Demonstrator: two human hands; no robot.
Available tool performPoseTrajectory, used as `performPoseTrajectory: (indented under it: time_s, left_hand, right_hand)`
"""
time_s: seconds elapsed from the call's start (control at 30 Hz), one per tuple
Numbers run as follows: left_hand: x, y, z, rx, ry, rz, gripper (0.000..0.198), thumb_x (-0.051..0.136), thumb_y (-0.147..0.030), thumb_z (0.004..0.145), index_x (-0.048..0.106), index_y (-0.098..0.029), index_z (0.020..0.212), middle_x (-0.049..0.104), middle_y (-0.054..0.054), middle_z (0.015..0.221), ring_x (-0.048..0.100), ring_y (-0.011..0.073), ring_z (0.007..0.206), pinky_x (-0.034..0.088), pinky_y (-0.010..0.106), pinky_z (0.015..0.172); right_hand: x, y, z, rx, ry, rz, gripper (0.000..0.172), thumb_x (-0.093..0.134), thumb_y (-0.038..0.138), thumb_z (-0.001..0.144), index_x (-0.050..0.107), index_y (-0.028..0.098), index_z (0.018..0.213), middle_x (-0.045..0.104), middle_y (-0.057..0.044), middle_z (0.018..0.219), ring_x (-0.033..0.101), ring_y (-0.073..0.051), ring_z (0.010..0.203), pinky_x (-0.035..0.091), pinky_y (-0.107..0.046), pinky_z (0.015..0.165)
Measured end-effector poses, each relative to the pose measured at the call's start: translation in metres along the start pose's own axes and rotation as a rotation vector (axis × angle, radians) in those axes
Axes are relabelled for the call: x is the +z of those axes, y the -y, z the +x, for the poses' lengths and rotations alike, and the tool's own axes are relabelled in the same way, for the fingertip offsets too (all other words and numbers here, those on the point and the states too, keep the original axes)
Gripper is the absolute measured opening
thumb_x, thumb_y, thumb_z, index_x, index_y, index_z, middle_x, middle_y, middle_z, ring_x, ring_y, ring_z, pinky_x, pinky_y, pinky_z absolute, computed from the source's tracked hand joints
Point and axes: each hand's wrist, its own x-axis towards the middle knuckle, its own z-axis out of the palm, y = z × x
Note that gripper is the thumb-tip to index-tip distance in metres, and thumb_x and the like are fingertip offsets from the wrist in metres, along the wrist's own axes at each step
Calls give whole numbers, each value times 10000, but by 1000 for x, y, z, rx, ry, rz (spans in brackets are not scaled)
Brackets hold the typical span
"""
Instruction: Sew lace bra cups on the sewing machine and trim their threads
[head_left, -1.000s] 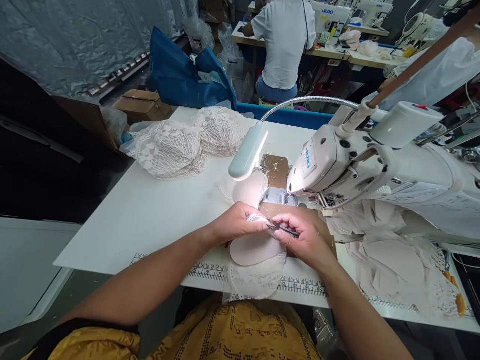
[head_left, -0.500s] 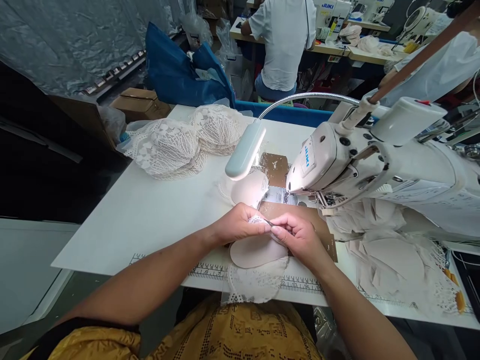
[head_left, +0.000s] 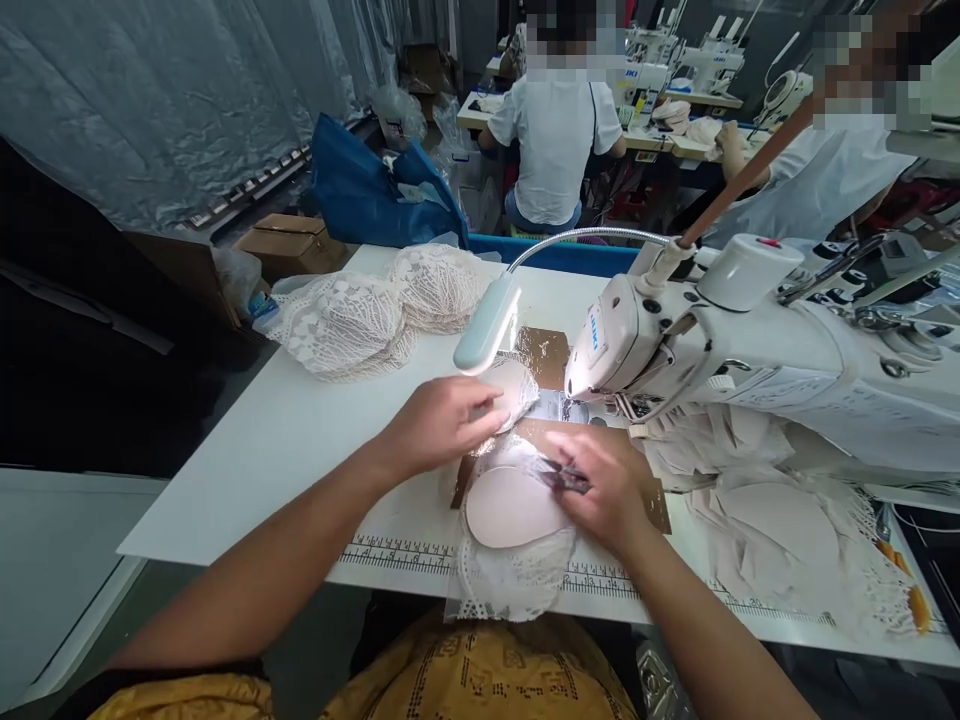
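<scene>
My left hand (head_left: pixel 442 425) is over the left edge of the far bra cup piece (head_left: pixel 516 392), its thumb and fingers apart; I cannot tell whether the fingertips touch it. In my right hand (head_left: pixel 606 490) is a pair of small dark thread snips (head_left: pixel 564 476), with their tips pointing left over lace. Below the hands lies a second, smooth pale cup piece (head_left: pixel 514 508) on lace fabric (head_left: pixel 517 580) that hangs slightly over the table's front edge.
A sewing machine (head_left: pixel 637 330) stands at right, with a lamp (head_left: pixel 486 325) beside its head. Piled lace cups (head_left: pixel 345 320) lie at back left, stacked pale pieces (head_left: pixel 780 520) at right. A printed ruler (head_left: pixel 397 555) runs along the front edge. Two people sit beyond.
My hands have parted. The left moved up and left from the lace to the far cup; the right stays near the lace, the snips now plainly visible. The camera view has tilted up.
</scene>
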Motion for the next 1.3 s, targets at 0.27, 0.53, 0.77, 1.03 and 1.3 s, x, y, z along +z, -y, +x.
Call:
performPoseTrajectory:
  time_s: [0.27, 0.53, 0.77, 1.03, 1.3]
  left_hand:
    - [13, 27, 73, -128, 107, 92, 507, 709, -280, 587, 634, -182, 1079, 656, 79, 991, 575, 302, 958, 423, 306, 775]
    - [3, 23, 18, -155, 263, -303, 260, 593, -398, 783, 629, -140, 789, 625, 27, 755, 591, 179, 709, 430, 247, 614]
    - [12, 12, -2, -123, 297, -506, 274, 596, -406, 824, 646, -137, 818, 611, 20, 752, 563, 160, 701, 409, 241, 610]
    - [15, 12, -2, 125, 196, -201, 459, 675, -324, 749, 598, -205, 1186, 658, 55, 1109, 600, 230, 974, 451, 297, 824]
    - [28, 18, 5, 1, 443, -507, 251, 636, -384, 826, 696, -141, 848, 687, 42, 852, 614, 166, 791, 441, 246, 693]
  right_hand:
    - [0, 13, -3, -321, 372, -282, 199, 527, 28, 628, 569, 213, 691, 617, -16, 782, 504, -152, 655, 304, -260, 544]
    - [-31, 2, -1, 122, 253, 29, 94, 546, 191, 817, 635, 223, 814, 648, -15, 789, 567, -179, 723, 409, -290, 630]
    - [4, 21, 31, 231, 135, 328, 229, 643, 400, 810, 653, 187, 896, 666, -32, 847, 597, -196, 793, 458, -308, 699]
    - [8, 19, 28, 195, 165, 487, 196, 557, 369, 900, 663, 205, 885, 643, -10, 826, 578, -176, 791, 443, -288, 717]
    - [6, 9, 25, 251, 125, 610, 269, 618, 417, 865, 599, 226, 1053, 654, -39, 967, 611, -186, 866, 484, -298, 751]
